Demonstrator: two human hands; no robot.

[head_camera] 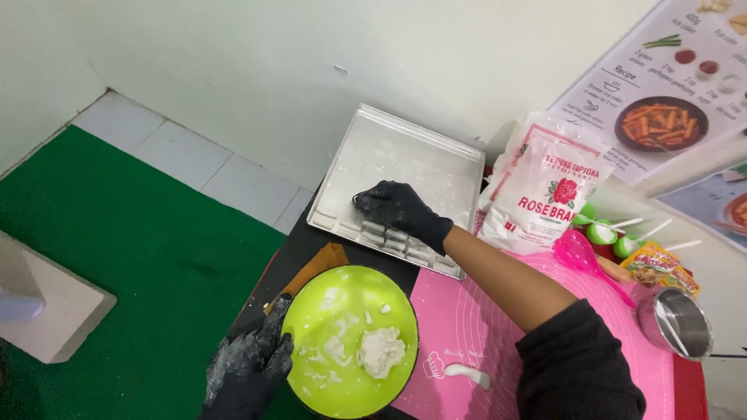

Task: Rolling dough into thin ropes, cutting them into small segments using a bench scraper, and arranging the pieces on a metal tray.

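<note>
Your right hand (pixel 401 211), in a black glove, is reaching across the metal baking tray (pixel 420 159) and its fingers (pixel 367 197) are closed together on what looks like a small piece of white dough, though the glove hides most of it, so I say that with some doubt. A row of shaped dough pieces (pixel 389 235) already lies along the near edge of the tray, side by side and touching or nearly so.

Your left hand (pixel 247 365), also gloved and dusted with flour, has its fingers spread and clamped on the left rim of the lime-green bowl (pixel 311 307), which holds the remaining lump of dough (pixel 381 351) and some smears.

To do this placing well, set the piece down flat, in line with the row, just beside its neighbour and not on top of it, so that the pieces do not stick. Let go cleanly without dragging it, since the tray surface looks floured and slippery. Keep the left hand firm on the bowl, because it sits near the table (pixel 292 249) edge, partly off the pink silicone mat (pixel 467 327). Mind your forearm over the bag of flour (pixel 545 187) beside the tray.
</note>
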